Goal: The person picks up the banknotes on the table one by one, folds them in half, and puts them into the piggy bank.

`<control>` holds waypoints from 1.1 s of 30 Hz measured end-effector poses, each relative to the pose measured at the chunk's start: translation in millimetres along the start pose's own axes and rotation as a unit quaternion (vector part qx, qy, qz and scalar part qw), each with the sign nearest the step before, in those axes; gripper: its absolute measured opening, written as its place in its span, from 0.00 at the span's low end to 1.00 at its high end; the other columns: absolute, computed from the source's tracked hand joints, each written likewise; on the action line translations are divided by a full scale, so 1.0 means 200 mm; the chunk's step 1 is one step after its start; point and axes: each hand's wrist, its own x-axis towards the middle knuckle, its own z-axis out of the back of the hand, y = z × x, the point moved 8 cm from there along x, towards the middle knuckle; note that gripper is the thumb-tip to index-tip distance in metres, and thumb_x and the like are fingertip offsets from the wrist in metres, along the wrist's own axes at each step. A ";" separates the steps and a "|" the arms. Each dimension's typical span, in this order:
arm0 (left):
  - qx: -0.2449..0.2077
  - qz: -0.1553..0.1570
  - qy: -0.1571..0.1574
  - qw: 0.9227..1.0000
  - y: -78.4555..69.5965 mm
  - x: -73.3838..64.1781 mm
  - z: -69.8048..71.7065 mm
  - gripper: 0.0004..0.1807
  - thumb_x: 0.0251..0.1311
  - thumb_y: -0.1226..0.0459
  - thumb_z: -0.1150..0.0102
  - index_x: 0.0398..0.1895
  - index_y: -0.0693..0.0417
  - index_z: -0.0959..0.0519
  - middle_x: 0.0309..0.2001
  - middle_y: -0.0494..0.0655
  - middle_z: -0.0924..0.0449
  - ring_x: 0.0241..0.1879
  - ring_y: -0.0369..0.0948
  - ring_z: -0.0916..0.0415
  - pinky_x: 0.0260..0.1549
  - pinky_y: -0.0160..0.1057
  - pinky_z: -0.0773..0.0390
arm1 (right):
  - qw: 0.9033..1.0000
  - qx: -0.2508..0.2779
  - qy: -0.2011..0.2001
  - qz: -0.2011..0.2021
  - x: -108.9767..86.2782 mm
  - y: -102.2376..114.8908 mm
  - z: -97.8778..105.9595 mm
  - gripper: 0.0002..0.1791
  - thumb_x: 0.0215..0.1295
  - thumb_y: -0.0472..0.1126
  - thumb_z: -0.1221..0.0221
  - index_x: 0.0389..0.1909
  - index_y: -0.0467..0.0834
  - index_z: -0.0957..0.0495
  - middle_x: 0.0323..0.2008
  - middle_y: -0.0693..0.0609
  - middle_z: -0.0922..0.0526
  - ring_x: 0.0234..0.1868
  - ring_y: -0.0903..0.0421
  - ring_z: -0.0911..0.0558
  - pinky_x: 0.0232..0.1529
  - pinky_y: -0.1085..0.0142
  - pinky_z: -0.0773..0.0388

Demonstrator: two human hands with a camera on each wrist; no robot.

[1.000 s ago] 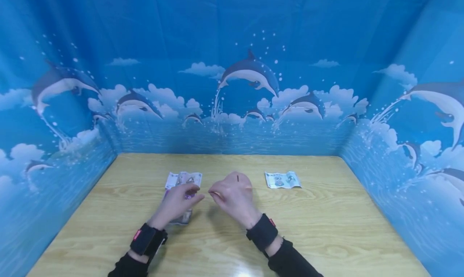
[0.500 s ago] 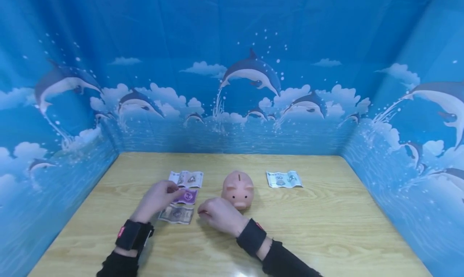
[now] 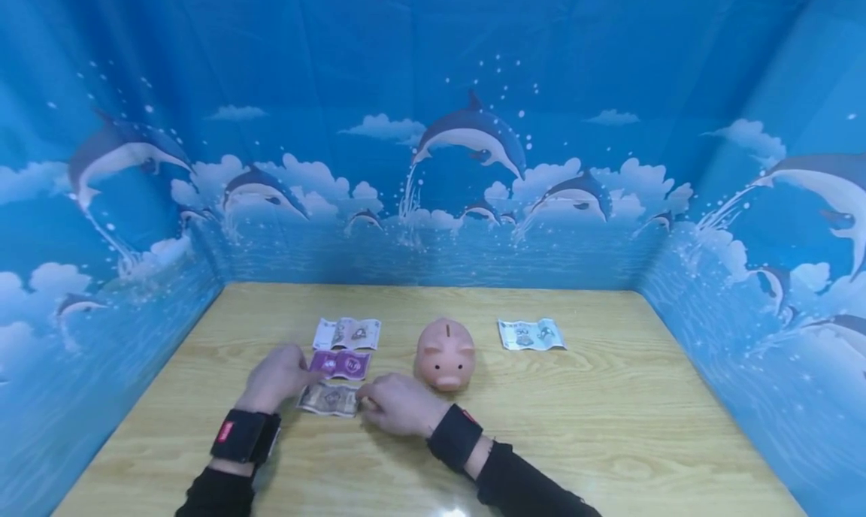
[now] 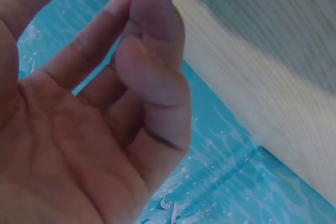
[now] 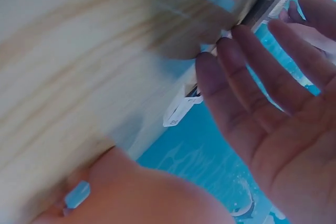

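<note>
A brown banknote [image 3: 328, 399] lies on the table, the lowest in a column of three. Above it is a purple banknote [image 3: 340, 364], then a pale banknote [image 3: 347, 334]. My left hand [image 3: 276, 378] is at the left ends of the purple and brown notes, its fingers loosely bent in the left wrist view with nothing seen between them. At the brown note's right end, my right hand [image 3: 402, 404] reaches down with fairly straight fingers [image 5: 212, 74]; whether they touch the note is unclear. A pink piggy bank [image 3: 445, 355] stands just beyond the right hand, slot upward.
A pale blue-green banknote [image 3: 531, 334] lies to the right of the piggy bank. The wood-grain table [image 3: 609, 412] is bordered at the back and sides by a blue dolphin-print curtain [image 3: 325, 224].
My right hand has come from over the piggy bank down and left to the brown note, baring the bank. My left hand has moved left and slightly down, uncovering the purple note.
</note>
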 end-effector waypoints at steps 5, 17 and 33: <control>0.005 0.008 0.018 1.000 0.01 -0.01 -0.02 0.18 0.47 0.56 0.27 0.25 0.59 0.25 0.24 0.49 0.27 0.23 0.43 0.32 0.19 0.36 0.32 | 0.999 -0.024 0.034 -0.014 0.01 0.02 -0.03 0.24 0.65 0.51 0.39 0.61 0.53 0.24 0.46 0.54 0.17 0.45 0.60 0.20 0.44 0.70 0.22; -0.009 -0.008 0.022 1.000 0.02 0.01 -0.06 0.16 0.45 0.59 0.26 0.25 0.58 0.26 0.23 0.48 0.27 0.23 0.42 0.33 0.20 0.36 0.32 | 0.995 -0.084 0.043 -0.022 0.01 0.05 -0.07 0.22 0.64 0.57 0.39 0.56 0.52 0.21 0.53 0.54 0.19 0.49 0.57 0.22 0.45 0.68 0.21; -0.080 -0.062 0.022 0.995 -0.08 0.02 -0.03 0.11 0.55 0.62 0.34 0.22 0.54 0.26 0.22 0.44 0.28 0.21 0.39 0.34 0.18 0.34 0.34 | 0.993 0.093 0.012 -0.069 0.01 -0.04 -0.02 0.15 0.66 0.52 0.39 0.46 0.47 0.17 0.48 0.53 0.17 0.40 0.66 0.22 0.41 0.76 0.23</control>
